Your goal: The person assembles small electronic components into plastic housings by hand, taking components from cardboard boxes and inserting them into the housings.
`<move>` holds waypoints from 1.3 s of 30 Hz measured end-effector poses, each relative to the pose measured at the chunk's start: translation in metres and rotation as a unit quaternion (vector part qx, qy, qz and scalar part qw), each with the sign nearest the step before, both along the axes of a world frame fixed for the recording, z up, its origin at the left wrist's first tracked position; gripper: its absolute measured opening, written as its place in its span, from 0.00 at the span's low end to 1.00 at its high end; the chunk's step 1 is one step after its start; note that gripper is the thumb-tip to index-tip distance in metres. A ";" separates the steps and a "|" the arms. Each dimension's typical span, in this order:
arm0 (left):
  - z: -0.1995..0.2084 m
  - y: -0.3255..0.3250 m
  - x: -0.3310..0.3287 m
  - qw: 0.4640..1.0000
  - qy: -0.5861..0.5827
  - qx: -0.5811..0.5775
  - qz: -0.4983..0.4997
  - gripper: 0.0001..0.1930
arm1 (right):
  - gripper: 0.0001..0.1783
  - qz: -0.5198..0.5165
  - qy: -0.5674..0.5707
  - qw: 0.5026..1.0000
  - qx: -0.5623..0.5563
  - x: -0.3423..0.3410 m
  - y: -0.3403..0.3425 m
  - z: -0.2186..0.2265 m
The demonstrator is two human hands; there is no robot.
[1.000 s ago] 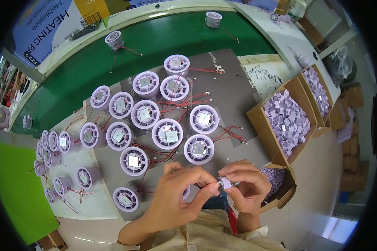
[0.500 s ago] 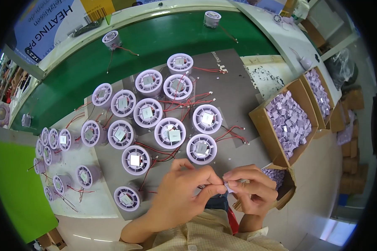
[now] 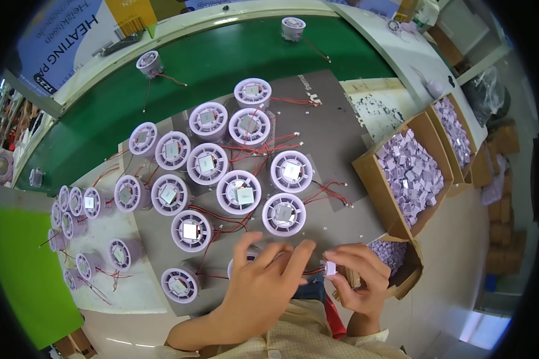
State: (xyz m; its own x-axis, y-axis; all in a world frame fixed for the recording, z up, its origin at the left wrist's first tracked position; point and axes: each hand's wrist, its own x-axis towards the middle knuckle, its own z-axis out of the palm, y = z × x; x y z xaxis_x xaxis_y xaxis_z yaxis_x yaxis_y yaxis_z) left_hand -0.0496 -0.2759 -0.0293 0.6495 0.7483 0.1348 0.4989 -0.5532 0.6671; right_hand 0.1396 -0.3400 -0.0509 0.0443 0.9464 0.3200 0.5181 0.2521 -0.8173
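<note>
My right hand (image 3: 363, 280) pinches a small lilac plastic piece (image 3: 330, 268) between thumb and fingertips. A red wire runs from the left to that piece. My left hand (image 3: 259, 292) is just left of it, fingers bent and apart, holding nothing that I can see. Beneath the left hand a round lilac housing (image 3: 250, 256) shows only in part. More such housings stand in loose rows beyond my hands, among them a near one (image 3: 284, 213) with a spoked rim and a square plate in its centre. Red wires (image 3: 329, 194) trail from many of them.
At the right, cardboard boxes (image 3: 374, 182) hold many small lilac pieces (image 3: 410, 173). A lower box with lilac parts (image 3: 390, 254) stands behind my right hand. The grey sheet (image 3: 335, 140) lies under the housings. Across the back runs a green belt (image 3: 221, 54) with a few housings.
My left hand has let go of the small piece and moved left, its fingers opening. My right hand keeps hold of the piece. The housing under my left hand now shows in part.
</note>
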 end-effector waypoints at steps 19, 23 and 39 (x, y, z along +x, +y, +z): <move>0.007 -0.028 -0.035 0.969 0.196 0.141 0.056 0.24 | 0.21 0.021 -0.257 0.963 -0.084 -0.016 -0.008 -0.012; -0.003 -0.021 -0.039 0.969 0.192 0.144 0.059 0.30 | 0.19 0.041 -0.235 0.968 -0.083 -0.025 -0.004 -0.009; 0.016 -0.013 -0.060 0.994 -0.060 -0.077 -0.054 0.32 | 0.14 0.025 -0.223 0.974 -0.013 -0.020 -0.009 0.028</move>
